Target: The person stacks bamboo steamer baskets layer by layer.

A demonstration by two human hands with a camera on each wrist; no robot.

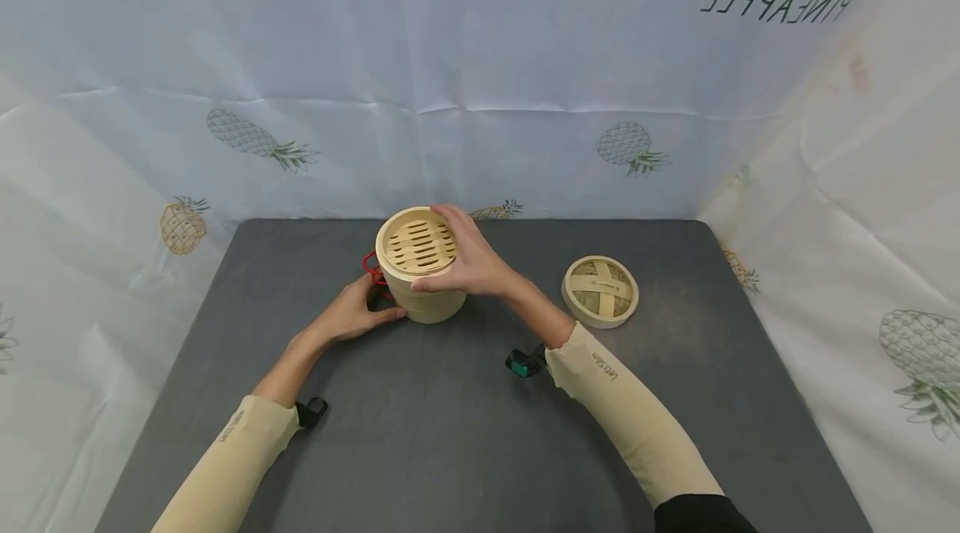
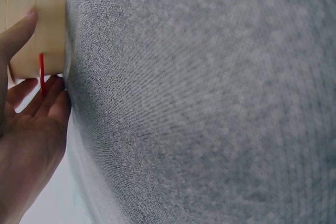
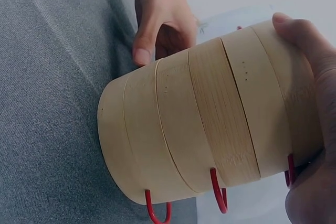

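Right hand (image 1: pixel 474 259) has a solid grip on the top of the steamer stack (image 1: pixel 429 309), thumb on the near side and fingers over the far rim. Left hand (image 1: pixel 351 312) is holding it low on the left, thumb against the wall, fingers tucked round behind by a red loop (image 2: pixel 42 72).

Closest to us you've got the beige sleeves (image 1: pixel 225 466), with a black cuff (image 1: pixel 701 514) on the right one, coming in over a dark grey table (image 1: pixel 450 441). There's a black gadget (image 1: pixel 312 412) at the left wrist and another one at the right.

The stack's further back, left of centre, and looks to be standing on the table. Slotted floor (image 1: pixel 420 246) faces up, and the right wrist view shows three red loops along the side. Woven lid (image 1: pixel 600 291) sits well off to the right. Way at the back hangs a pale pineapple-print cloth (image 1: pixel 487 41).
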